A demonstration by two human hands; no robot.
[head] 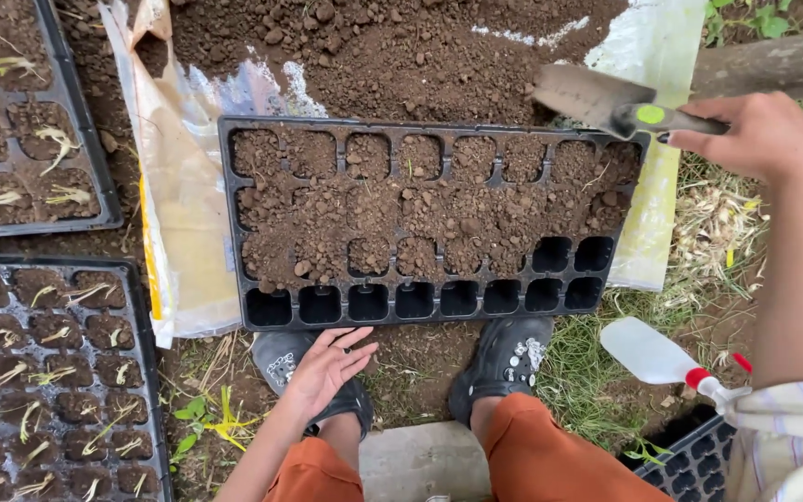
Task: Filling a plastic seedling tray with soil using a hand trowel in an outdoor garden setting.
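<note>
The head camera looked straight down on a black seedling tray (251, 223) lying crosswise on the ground, its long axis running left to right in front of the person's dark shoes (504, 363). Most cells held loose brown soil; the row nearest the person and a few cells at the near right stood empty.

The right hand (755, 135) was closed around the grey-and-green handle of a small trowel (606, 100), its blade pointing left and hovering just over the tray's far right corner, beside the heap of soil (401, 46) spread on a pale plastic sack (178, 186) beyond the tray. That hand was the nearer one to the soil heap.

The left hand (322, 372) hung open and empty, fingers relaxed, just below the tray's near edge without touching it.

To the left lay two more trays (137, 372) planted with pale seedlings. A white spray bottle (652, 355) with a red collar lay on the grass at the right.
</note>
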